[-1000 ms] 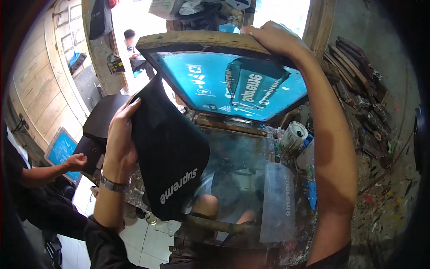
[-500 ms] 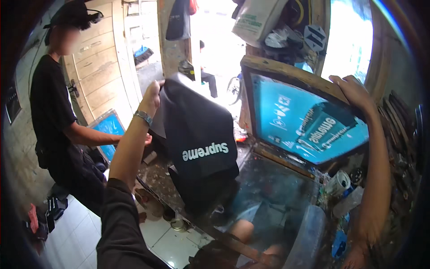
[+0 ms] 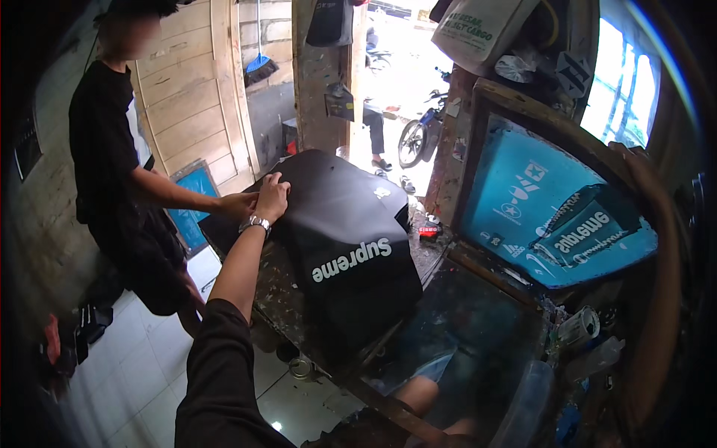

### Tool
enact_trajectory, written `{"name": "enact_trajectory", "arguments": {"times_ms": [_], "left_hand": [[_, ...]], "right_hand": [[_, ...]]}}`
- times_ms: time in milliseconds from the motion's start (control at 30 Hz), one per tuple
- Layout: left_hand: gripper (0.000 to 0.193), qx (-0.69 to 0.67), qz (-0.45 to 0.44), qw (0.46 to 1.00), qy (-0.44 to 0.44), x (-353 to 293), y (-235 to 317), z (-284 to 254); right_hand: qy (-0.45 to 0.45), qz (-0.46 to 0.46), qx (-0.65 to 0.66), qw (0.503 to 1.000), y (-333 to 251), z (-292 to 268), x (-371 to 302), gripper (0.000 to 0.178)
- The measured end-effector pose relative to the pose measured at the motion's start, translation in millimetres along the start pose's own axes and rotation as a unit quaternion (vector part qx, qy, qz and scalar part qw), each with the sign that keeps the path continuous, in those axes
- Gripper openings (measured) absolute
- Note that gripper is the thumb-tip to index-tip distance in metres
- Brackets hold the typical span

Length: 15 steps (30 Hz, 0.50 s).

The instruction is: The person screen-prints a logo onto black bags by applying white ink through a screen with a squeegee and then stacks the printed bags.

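Black sheet (image 3: 345, 198), co-worker's hand (image 3: 237, 205) (alongside), broom (image 3: 261, 67)

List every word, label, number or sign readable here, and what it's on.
Wording is not copied out.
Black sheet: one large white word, upside down.
White emblem beyond that word: too small.
Blue screen: pale words and logos, smallest unreadable.
Pale bag: green lettering.
Red packet: white lettering, too small to read.

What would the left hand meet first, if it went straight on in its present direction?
The left hand would probably meet the far part of the black sheets first, then perhaps the post beyond. Depth is unclear, so it might pass above the sheets.
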<state>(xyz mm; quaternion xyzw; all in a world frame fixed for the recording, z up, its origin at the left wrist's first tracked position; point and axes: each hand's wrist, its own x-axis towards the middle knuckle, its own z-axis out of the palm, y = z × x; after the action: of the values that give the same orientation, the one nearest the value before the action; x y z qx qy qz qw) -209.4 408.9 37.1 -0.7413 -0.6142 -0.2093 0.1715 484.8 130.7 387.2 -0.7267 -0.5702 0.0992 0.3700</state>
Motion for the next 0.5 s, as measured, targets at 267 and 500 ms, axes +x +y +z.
{"name": "enact_trajectory", "arguments": {"times_ms": [267, 500], "left_hand": [[0.065, -0.357, -0.153, 0.871, 0.302, -181.7, 137.2, -42.5], [0.09, -0.522, -0.333, 0.777, -0.109, -296.4, 193.7, -12.5]], "right_hand": [[0.101, -0.098, -0.126, 0.982, 6.3, -7.8, -5.7, 0.06], [0.045, -0.103, -0.071, 0.991, -5.5, 14.2, -7.5, 0.061]]}}
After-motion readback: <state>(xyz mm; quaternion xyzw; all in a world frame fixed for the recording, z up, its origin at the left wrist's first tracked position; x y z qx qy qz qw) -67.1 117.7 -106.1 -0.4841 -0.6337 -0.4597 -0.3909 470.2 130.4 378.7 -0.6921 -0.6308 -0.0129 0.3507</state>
